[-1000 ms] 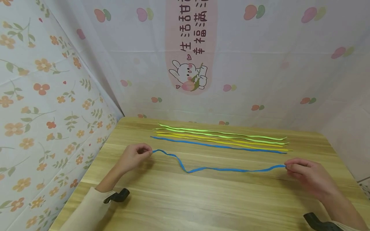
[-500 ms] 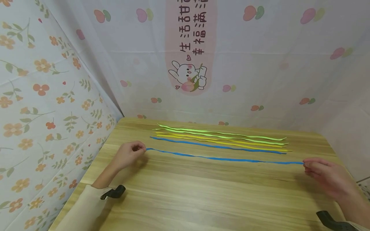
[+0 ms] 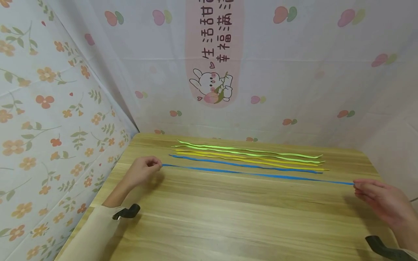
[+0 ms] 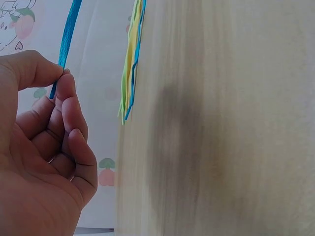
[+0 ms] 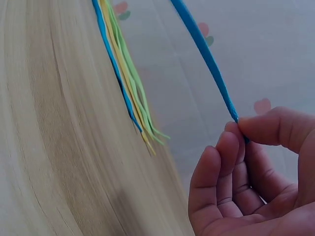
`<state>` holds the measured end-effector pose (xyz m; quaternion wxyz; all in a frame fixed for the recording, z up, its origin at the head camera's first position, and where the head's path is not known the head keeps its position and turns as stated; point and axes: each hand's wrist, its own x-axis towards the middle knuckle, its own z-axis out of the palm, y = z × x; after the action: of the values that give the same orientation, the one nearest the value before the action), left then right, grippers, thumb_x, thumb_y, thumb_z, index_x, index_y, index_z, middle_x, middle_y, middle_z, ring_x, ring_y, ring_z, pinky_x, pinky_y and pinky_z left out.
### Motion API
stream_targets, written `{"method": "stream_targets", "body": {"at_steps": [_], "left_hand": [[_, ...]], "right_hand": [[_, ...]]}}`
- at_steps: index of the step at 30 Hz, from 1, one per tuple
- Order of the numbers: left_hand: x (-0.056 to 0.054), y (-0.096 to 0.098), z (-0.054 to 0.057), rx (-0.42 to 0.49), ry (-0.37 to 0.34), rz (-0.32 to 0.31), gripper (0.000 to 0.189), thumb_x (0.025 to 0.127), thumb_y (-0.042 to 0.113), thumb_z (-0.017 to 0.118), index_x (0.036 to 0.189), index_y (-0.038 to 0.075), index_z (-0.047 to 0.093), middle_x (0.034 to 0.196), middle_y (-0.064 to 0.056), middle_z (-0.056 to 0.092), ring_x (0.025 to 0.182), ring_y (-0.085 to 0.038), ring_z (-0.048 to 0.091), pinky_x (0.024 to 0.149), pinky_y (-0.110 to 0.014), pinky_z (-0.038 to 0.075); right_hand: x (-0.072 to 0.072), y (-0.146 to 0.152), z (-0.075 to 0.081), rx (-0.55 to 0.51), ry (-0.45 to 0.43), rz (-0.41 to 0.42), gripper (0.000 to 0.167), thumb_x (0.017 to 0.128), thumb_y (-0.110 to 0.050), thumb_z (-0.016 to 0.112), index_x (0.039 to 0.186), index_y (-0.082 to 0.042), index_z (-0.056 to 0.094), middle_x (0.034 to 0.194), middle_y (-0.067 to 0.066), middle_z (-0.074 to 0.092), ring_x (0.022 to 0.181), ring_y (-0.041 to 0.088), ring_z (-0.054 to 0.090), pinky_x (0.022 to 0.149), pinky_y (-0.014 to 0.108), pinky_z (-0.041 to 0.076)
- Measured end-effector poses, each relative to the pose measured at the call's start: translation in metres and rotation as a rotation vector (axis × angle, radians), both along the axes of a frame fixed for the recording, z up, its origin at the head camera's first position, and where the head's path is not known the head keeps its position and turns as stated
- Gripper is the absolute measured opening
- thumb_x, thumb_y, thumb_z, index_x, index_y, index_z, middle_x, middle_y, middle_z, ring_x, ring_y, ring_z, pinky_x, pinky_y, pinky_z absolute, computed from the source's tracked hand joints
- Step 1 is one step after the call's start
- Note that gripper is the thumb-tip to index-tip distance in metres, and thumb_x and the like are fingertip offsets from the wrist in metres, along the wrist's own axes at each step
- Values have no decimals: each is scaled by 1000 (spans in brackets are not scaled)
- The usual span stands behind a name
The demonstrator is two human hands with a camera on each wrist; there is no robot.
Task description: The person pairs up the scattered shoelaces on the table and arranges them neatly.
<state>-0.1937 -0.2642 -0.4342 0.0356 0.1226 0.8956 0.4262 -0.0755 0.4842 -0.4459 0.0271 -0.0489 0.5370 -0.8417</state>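
Observation:
A flat blue shoelace (image 3: 277, 176) is stretched nearly straight between both hands, raised above the table. Its left end is pinched between thumb and index finger of my left hand (image 3: 142, 172), with a short tip poking out below in the left wrist view. My right hand (image 3: 385, 201) pinches the opposite end, and a bit of dark tip shows under the thumb in the right wrist view. Just beyond, a second blue shoelace (image 3: 241, 165) lies lengthwise on the table. Yellow shoelaces (image 3: 202, 153) and light green shoelaces (image 3: 277, 158) lie roughly parallel behind it.
The wooden table (image 3: 222, 221) has its far edge against a printed white curtain (image 3: 281, 65). A floral curtain (image 3: 49, 119) hangs along the left side. Black wrist mounts (image 3: 128, 212) sit at both cuffs.
My hands have moved apart, the right one farther to the right and the left slightly left and away. The sagging blue shoelace has become nearly straight. The laid-out shoelaces have stayed put.

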Motion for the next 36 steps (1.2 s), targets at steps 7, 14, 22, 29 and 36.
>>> {"method": "stream_targets", "body": {"at_steps": [7, 14, 22, 29, 36], "left_hand": [[-9, 1, 1, -38, 51, -8, 15, 106, 13, 71, 107, 0, 78, 95, -4, 75, 86, -18, 62, 77, -31, 52], [-15, 3, -2, -58, 61, -14, 14, 107, 14, 70, 107, 2, 78, 95, -3, 75, 85, -18, 62, 75, -32, 52], [-18, 6, -3, -64, 67, 8, 16, 107, 17, 71, 108, 3, 79, 98, -4, 76, 88, -19, 63, 79, -36, 53], [-23, 13, -8, -37, 58, 36, 16, 106, 14, 71, 107, 1, 78, 97, -6, 75, 89, -20, 63, 79, -35, 53], [-27, 14, -14, -31, 58, 42, 14, 106, 11, 70, 107, 1, 78, 99, -8, 76, 95, -24, 67, 88, -43, 54]], "right_hand": [[0, 5, -2, 35, -20, -31, 51, 111, 17, 34, 110, 3, 83, 106, 10, 82, 96, 16, 79, 83, 25, 61], [-5, 2, 0, 93, -36, -56, 50, 111, 17, 37, 106, 2, 84, 102, 8, 82, 92, 14, 79, 81, 24, 61], [-7, 1, 3, 98, -84, -91, 50, 110, 18, 38, 103, 1, 84, 100, 8, 82, 90, 15, 78, 79, 24, 61], [-9, 2, 0, 112, -81, -96, 50, 110, 18, 38, 102, 0, 85, 100, 6, 82, 90, 13, 78, 79, 24, 61], [-13, 4, -3, 125, -103, -109, 48, 110, 17, 42, 101, -2, 86, 98, 5, 82, 87, 13, 78, 78, 23, 61]]}}
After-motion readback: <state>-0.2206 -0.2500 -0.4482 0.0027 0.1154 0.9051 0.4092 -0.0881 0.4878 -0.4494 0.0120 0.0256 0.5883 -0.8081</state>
